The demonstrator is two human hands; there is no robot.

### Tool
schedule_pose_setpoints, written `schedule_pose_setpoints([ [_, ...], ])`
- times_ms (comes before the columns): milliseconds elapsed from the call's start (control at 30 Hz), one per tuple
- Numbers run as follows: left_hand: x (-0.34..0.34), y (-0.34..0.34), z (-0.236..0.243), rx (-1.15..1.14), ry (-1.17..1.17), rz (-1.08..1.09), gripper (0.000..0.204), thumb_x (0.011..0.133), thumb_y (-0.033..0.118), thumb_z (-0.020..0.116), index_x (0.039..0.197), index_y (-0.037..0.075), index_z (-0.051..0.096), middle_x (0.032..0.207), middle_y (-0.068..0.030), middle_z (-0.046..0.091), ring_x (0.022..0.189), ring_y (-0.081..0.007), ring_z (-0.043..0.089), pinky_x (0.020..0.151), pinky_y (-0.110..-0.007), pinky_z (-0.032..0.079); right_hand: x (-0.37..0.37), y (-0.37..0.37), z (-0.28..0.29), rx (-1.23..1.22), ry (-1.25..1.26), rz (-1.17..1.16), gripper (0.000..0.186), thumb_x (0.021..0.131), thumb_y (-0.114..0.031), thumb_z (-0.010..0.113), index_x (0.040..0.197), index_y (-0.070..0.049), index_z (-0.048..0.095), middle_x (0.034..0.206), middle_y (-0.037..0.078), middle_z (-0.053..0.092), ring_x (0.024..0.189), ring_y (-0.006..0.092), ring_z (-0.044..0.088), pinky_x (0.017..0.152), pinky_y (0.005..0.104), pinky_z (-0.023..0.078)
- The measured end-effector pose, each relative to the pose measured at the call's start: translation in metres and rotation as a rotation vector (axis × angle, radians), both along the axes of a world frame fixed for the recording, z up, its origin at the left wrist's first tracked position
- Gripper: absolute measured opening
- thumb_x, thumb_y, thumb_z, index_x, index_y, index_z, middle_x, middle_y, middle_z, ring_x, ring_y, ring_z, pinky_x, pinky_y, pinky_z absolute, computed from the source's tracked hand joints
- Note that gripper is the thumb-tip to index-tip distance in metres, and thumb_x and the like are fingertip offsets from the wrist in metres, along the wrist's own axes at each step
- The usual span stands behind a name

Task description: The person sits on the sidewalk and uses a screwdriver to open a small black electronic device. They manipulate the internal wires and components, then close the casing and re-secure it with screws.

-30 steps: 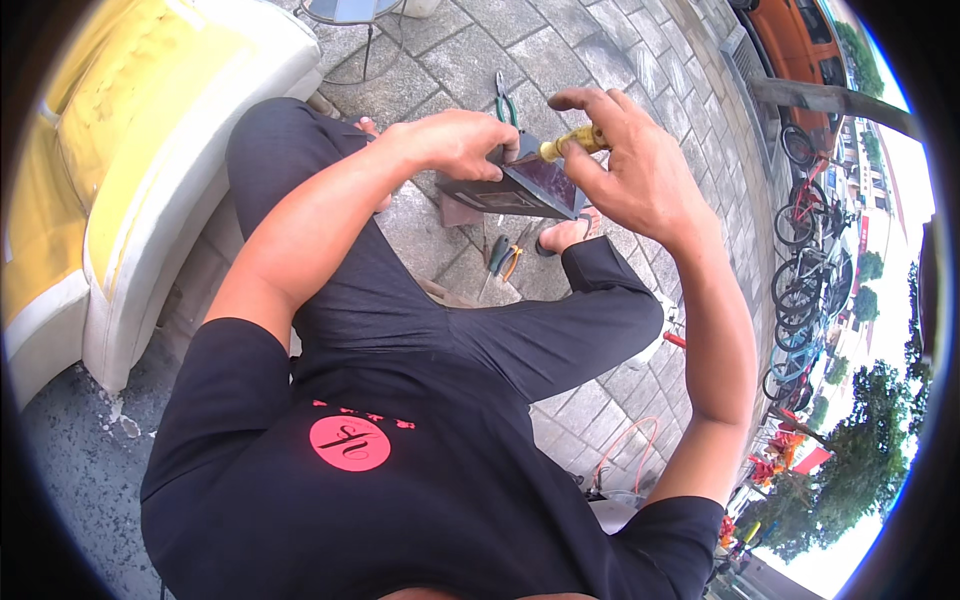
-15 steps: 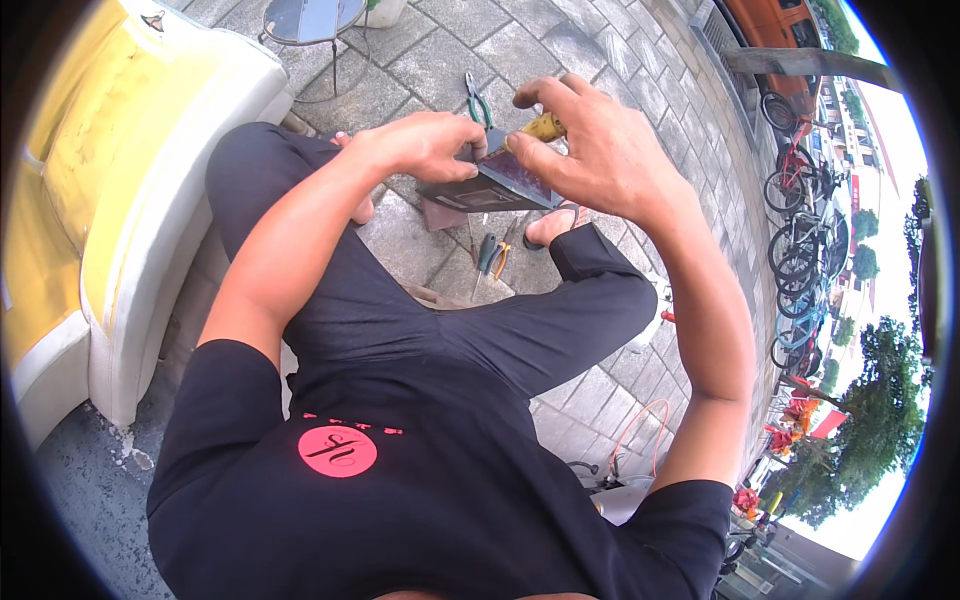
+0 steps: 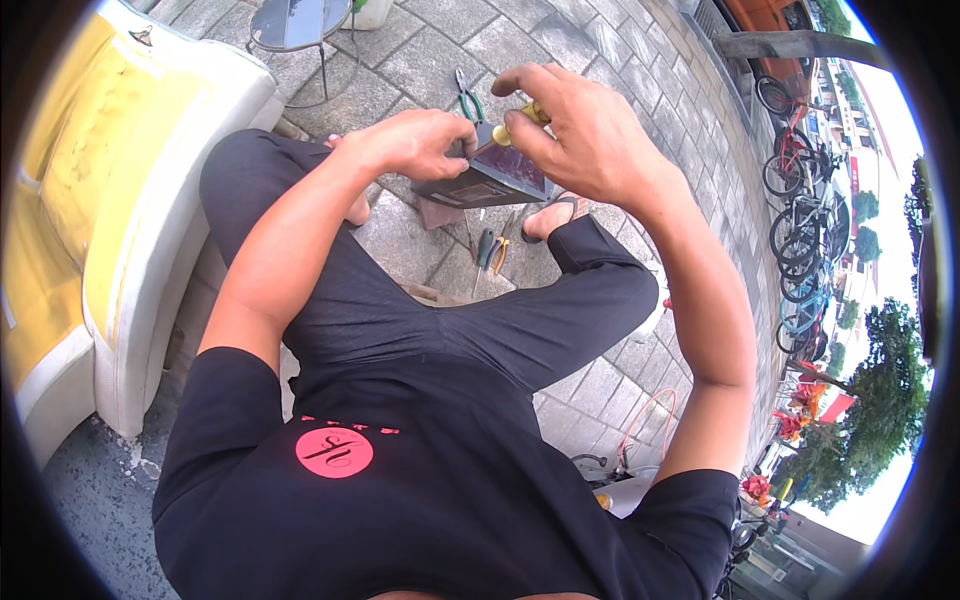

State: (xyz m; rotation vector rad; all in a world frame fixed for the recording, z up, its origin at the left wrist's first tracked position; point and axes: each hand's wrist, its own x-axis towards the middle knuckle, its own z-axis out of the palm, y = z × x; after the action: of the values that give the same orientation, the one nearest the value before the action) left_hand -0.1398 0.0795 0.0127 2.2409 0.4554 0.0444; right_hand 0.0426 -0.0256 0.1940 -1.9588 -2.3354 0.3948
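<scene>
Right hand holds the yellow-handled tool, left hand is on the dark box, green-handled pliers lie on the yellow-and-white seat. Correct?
Wrong on the green-handled pliers: the head view shows them on the stone paving. The right hand does hold the yellow-handled tool; the left hand is on the dark box.

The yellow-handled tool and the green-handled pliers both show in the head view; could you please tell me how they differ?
The yellow-handled tool is held in the right hand, while the green-handled pliers lie on the paving. The tool shows one thick yellow handle, partly hidden by the fingers; the pliers have two slimmer green handles, spread apart. Both are hand tools with coloured handles.
</scene>
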Motion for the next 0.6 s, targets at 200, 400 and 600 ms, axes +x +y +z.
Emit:
schedule_pose_setpoints([
  [200, -0.002, -0.001, 0.011, 0.040, 0.075, -0.007, 0.039, 0.092, 0.025, 0.075, 0.128, 0.009, 0.076, 0.108, -0.0191, 0.080, 0.106, -0.0380, 0.077, 0.092, -0.050, 0.059, -0.011, -0.001, 0.011, -0.036, -0.115, -0.043, 0.047, 0.097, -0.036, 0.069, 0.134, -0.008, 0.071, 0.111, 0.023, 0.074, 0.109, 0.0436, 0.074, 0.095, 0.0535, 0.059],
  [400, -0.005, 0.002, 0.006, -0.016, 0.032, -0.007, 0.037, 0.093, 0.025, 0.075, 0.126, 0.009, 0.076, 0.107, -0.0184, 0.080, 0.105, -0.0383, 0.077, 0.091, -0.050, 0.059, -0.004, -0.001, -0.001, 0.103, 0.039, 0.068, 0.051, 0.098, -0.042, 0.072, 0.135, -0.008, 0.071, 0.111, 0.022, 0.073, 0.105, 0.0445, 0.075, 0.092, 0.0539, 0.060],
  [600, -0.002, 0.010, -0.013, 0.061, -0.109, 0.025, 0.033, 0.093, 0.025, 0.080, 0.121, 0.007, 0.074, 0.104, -0.0224, 0.078, 0.101, -0.0428, 0.075, 0.090, -0.053, 0.058, -0.010, 0.011, 0.015, -0.228, -0.114, -0.123, 0.043, 0.107, -0.044, 0.065, 0.121, -0.005, 0.073, 0.111, 0.022, 0.077, 0.103, 0.0435, 0.077, 0.089, 0.0534, 0.061],
])
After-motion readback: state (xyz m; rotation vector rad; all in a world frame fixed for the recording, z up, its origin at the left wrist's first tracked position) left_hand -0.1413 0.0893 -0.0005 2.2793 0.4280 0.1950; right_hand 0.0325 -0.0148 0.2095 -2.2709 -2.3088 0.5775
